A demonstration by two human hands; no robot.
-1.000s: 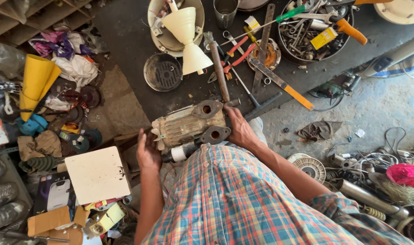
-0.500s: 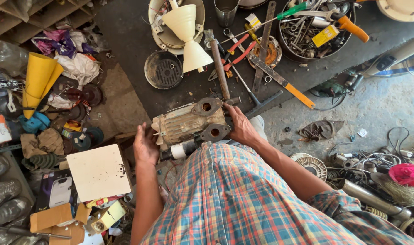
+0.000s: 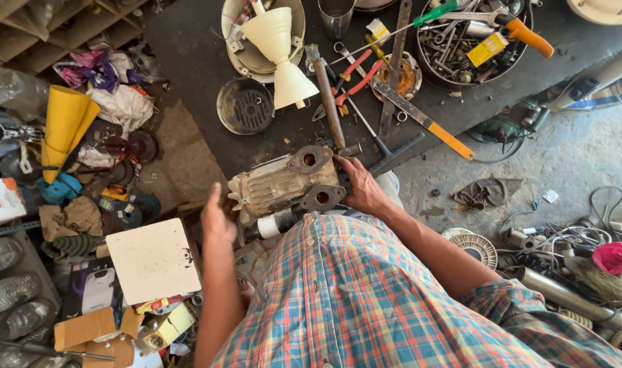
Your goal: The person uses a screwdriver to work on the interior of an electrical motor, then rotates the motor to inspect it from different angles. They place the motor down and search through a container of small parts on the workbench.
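A dirty grey finned motor-pump body (image 3: 278, 187) with two round flanged ports lies in front of me on the dark mat (image 3: 202, 82). My right hand (image 3: 360, 187) rests against its right end beside the ports, fingers bent on the casing. Near the pump's left end my left hand (image 3: 217, 217) is spread, palm toward the finned end; whether it touches the fins I cannot tell. A white cylinder (image 3: 275, 223) sits under the pump. A hammer (image 3: 328, 102) lies just beyond it.
Pliers with red handles (image 3: 352, 78), a flat file (image 3: 423, 123), a round black grille (image 3: 245, 105) and a cream funnel-shaped part (image 3: 283, 58) lie on the mat. A bowl of loose tools (image 3: 461, 41) stands at the back right. A white board (image 3: 154, 260) and clutter fill the left.
My left hand has drawn slightly off the pump's left end and opened. The right hand stays on the right end, and the pump has barely shifted.
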